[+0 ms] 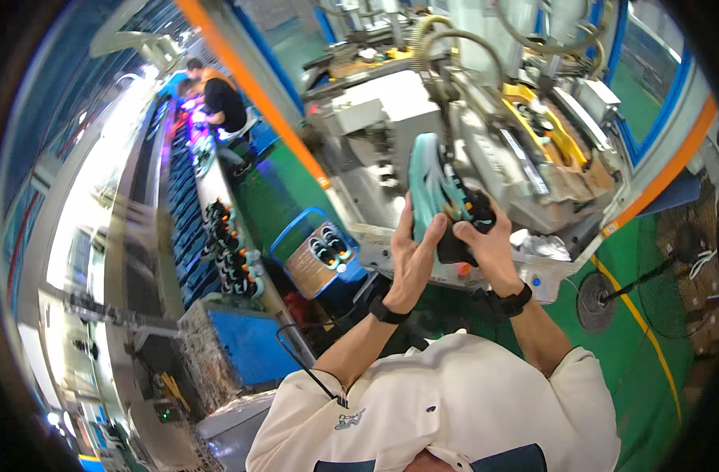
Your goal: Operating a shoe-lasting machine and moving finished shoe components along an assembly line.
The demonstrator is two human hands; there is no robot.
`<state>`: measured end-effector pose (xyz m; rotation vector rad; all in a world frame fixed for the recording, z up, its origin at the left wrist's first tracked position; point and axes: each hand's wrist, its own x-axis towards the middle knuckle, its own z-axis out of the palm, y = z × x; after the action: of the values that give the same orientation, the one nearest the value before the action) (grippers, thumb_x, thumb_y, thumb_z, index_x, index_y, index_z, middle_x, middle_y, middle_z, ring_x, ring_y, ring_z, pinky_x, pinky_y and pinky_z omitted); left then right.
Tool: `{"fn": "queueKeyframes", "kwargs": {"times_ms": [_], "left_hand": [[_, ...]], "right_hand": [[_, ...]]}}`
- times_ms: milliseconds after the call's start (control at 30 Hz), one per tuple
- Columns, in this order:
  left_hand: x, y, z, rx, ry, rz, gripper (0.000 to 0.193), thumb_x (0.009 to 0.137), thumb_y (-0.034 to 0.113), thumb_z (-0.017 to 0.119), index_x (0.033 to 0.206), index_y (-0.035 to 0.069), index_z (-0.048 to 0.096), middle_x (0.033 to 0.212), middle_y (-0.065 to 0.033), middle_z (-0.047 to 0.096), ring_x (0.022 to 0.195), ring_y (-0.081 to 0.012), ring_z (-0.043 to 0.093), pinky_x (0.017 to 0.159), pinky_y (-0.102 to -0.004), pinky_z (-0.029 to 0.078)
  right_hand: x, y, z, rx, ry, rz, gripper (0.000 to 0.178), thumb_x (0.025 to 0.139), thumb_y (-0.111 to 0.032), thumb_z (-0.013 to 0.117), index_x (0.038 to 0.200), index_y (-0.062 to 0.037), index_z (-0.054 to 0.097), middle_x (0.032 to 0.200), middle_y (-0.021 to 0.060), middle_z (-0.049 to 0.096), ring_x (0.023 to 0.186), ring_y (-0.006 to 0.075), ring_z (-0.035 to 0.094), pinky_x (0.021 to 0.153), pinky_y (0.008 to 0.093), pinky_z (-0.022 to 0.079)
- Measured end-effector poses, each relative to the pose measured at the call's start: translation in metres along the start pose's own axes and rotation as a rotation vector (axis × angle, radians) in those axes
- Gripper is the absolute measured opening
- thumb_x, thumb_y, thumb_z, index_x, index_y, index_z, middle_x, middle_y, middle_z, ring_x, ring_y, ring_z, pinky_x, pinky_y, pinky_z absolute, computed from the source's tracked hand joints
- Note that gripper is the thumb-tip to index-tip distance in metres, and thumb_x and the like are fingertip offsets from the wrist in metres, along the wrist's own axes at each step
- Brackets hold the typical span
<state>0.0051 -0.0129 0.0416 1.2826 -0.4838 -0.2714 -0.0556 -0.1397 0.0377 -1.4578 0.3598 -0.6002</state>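
Observation:
A sports shoe point(430, 177) with a pale teal and white side and a black part with orange spots is held up in front of me, toe pointing away. My left hand point(413, 256) is closed on its left side, the thumb laid along the teal part. My right hand point(493, 244) grips the black part on the right, thumb toward the middle. Whether the teal and black parts are joined I cannot tell, as the fingers hide part of them. Behind the shoe stands a machine point(395, 102) with a grey metal bed and hoses.
An orange-edged frame point(257, 86) borders the machine. To the left, a blue-rimmed chair point(320, 259) carries a pair of shoes. Further left, a conveyor point(190, 236) bears several shoes point(229, 244). People point(222, 102) work at its far end. A stand with a round base point(597, 303) is on the right.

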Motion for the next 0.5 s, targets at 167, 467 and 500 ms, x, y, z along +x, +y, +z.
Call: {"fn": "queueKeyframes", "kwargs": {"times_ms": [167,467,500], "left_hand": [[0.081,-0.064,0.078,-0.060,-0.248,-0.292,0.071,0.096,0.040,0.055,0.147,-0.002,0.028,0.142,-0.0135,0.044,0.125,-0.0209,0.048,0.105,-0.0330,0.038],[0.292,-0.234,0.158,0.530,0.018,-0.097,0.044,0.084,0.027,0.068,0.108,-0.007,0.055,0.097,-0.0263,0.066,0.094,-0.0400,0.064,0.083,-0.0444,0.049],[0.313,-0.267,0.163,0.622,0.037,-0.108,0.048,0.083,0.027,0.068,0.112,-0.009,0.053,0.099,-0.0278,0.065,0.096,-0.0412,0.063,0.084,-0.0454,0.049]], "right_hand": [[0.049,0.019,-0.125,-0.018,0.302,-0.003,0.051,0.073,-0.003,0.070,0.123,-0.0019,0.058,0.098,0.0018,0.061,0.083,0.0100,0.058,0.076,0.0250,0.049],[0.096,0.015,-0.239,-0.122,0.588,-0.104,0.048,0.078,-0.005,0.066,0.124,0.0024,0.055,0.106,0.0060,0.061,0.092,0.0127,0.058,0.084,0.0268,0.048],[0.098,0.016,-0.243,-0.160,0.608,-0.097,0.048,0.079,-0.007,0.067,0.124,0.0031,0.055,0.106,0.0064,0.061,0.092,0.0126,0.058,0.083,0.0265,0.048]]}}
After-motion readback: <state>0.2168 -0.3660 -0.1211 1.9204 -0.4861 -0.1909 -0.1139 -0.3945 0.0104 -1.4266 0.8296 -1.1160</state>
